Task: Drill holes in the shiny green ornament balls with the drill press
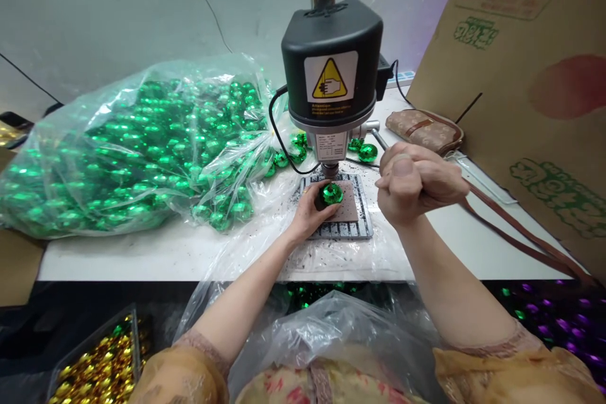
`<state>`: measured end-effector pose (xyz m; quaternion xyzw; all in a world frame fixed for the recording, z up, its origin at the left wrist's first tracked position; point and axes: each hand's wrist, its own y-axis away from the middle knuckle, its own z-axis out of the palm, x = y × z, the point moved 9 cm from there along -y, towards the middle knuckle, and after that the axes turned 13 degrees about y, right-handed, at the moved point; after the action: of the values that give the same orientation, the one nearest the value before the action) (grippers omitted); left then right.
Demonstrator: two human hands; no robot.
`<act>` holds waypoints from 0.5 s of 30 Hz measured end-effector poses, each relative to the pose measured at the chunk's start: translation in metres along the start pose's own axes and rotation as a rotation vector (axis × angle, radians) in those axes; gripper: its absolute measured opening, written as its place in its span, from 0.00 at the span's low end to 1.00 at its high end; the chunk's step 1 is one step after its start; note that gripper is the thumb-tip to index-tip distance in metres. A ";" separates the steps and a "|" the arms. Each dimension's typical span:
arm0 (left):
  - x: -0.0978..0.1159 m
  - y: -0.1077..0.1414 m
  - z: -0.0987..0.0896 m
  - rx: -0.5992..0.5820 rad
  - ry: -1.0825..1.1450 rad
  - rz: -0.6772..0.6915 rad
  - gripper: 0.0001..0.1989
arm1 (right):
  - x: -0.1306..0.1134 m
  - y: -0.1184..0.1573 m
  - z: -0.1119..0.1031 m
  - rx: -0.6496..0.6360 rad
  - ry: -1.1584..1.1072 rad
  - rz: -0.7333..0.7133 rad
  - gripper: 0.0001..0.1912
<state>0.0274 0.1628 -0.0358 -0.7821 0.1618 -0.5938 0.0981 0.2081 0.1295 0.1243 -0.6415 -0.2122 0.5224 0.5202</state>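
My left hand [310,211] has its thumb and fingers closed round a shiny green faceted ball [332,193]. The ball sits beneath the chuck of a small black bench drill press [331,63], over a brownish square pad [349,202] on the slotted metal base [364,227]. To the right, my right hand [416,186] is wrapped in a fist round the end of the drill press's feed lever [379,137]. Whether the drill bit touches the ball is hidden. Dark shavings lie scattered around the base.
A large clear plastic bag [142,151] of green balls fills the left of the table. Several loose green balls [368,152] lie behind the press. At right are a patterned pouch [423,129] and a tall cardboard box [530,76]. Gold balls [99,366] fill a bin below.
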 end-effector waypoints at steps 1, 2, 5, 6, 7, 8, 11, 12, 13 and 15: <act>0.000 0.000 0.000 0.002 -0.006 0.001 0.28 | -0.006 0.001 -0.004 0.036 -0.030 -0.050 0.28; -0.001 -0.001 -0.001 0.006 -0.010 0.000 0.28 | -0.013 0.000 -0.008 0.079 -0.070 -0.100 0.27; -0.005 -0.002 -0.001 0.011 -0.002 -0.011 0.28 | -0.029 -0.013 -0.011 0.130 -0.149 -0.133 0.24; -0.006 -0.002 -0.001 0.009 0.013 -0.016 0.28 | -0.032 -0.022 -0.010 0.128 -0.158 -0.101 0.24; -0.007 -0.002 0.000 0.005 0.033 -0.021 0.29 | -0.035 -0.032 -0.008 0.129 -0.160 -0.064 0.22; -0.008 -0.002 0.000 0.008 0.052 -0.028 0.29 | -0.031 -0.043 -0.003 0.109 -0.143 0.050 0.22; -0.005 0.003 -0.004 0.081 0.085 -0.041 0.28 | -0.027 -0.068 0.008 0.059 -0.158 0.188 0.22; -0.003 0.005 -0.007 0.115 0.092 -0.038 0.27 | -0.026 -0.072 0.010 0.056 -0.157 0.200 0.22; 0.000 0.009 -0.010 0.146 0.094 -0.031 0.26 | -0.025 -0.075 0.011 0.056 -0.156 0.200 0.23; 0.007 0.017 -0.016 0.186 0.085 -0.005 0.25 | -0.023 -0.076 0.011 0.060 -0.152 0.183 0.23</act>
<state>0.0116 0.1452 -0.0309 -0.7441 0.1078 -0.6391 0.1619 0.2108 0.1437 0.2029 -0.6009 -0.1758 0.6210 0.4716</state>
